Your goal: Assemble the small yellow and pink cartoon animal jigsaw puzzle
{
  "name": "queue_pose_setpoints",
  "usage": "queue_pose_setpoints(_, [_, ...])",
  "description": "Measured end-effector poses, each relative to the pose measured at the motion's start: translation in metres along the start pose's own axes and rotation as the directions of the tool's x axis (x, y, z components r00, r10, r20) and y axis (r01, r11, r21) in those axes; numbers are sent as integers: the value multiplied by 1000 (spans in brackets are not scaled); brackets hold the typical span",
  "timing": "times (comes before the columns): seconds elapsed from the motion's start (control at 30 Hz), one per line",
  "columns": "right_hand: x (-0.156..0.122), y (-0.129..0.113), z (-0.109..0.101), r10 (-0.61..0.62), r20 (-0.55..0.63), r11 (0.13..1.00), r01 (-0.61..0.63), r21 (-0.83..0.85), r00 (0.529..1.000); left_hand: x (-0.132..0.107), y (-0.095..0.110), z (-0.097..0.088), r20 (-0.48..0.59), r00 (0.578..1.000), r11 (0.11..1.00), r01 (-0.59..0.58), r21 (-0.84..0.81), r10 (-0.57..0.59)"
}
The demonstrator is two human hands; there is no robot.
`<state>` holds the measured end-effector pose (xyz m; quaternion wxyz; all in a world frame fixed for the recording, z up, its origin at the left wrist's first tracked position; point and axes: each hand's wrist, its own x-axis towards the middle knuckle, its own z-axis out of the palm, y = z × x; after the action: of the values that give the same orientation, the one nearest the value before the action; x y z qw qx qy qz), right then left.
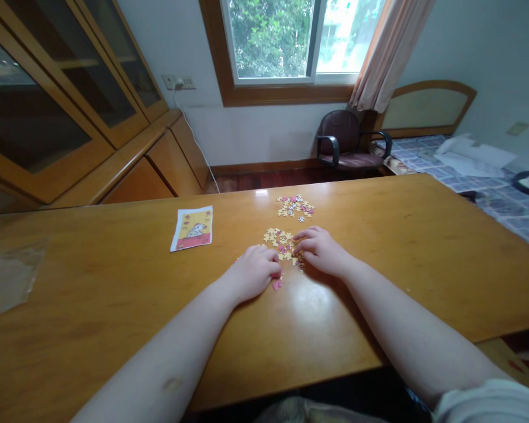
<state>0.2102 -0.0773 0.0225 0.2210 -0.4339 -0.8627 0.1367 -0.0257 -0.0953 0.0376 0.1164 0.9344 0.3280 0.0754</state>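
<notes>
Yellow and pink jigsaw puzzle pieces (278, 236) lie in a loose pile on the wooden table, between my two hands. My left hand (256, 271) rests at the pile's near left side, its fingers curled down on a pink puzzle piece (279, 274) that they partly hide. Just below those fingertips lies another pink piece (277, 285). From the right, my right hand (321, 251) reaches over the pile's edge with its fingers bent and apart, the tips at the pieces. Whether it touches one is hard to see.
A second cluster of pieces (294, 205) lies farther back. The picture card (194, 229) with a cartoon figure is on the left, and a clear plastic bag (11, 279) at the far left. Beyond the table (127, 282) stand an office chair (346, 141), a bed (506, 194) and a cabinet (114, 170).
</notes>
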Motion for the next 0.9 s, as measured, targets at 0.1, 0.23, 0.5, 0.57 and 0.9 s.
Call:
queue_pose_setpoints(0.1, [0,0,-3,29,-4,999,-29,-34,1000,1,2,1,-56,997,998,57,34,-55])
queue_pose_setpoints(0.23, [0,-3,-6,66,10,997,-66,-41,998,3,5,8,-115,978,981,181,75,-172])
queue_pose_setpoints(0.5, [-2,-15,-7,-19,141,999,13,44,990,3,1,6,-107,981,984,167,55,-161])
queue_pose_setpoints(0.57, [-1,-13,-6,16,147,1000,-19,24,989,2,-1,5,-108,981,984,166,63,-158])
queue_pose_setpoints(0.9, [-2,-7,-6,57,98,996,-50,-74,994,2,-6,9,-70,967,966,250,66,-246])
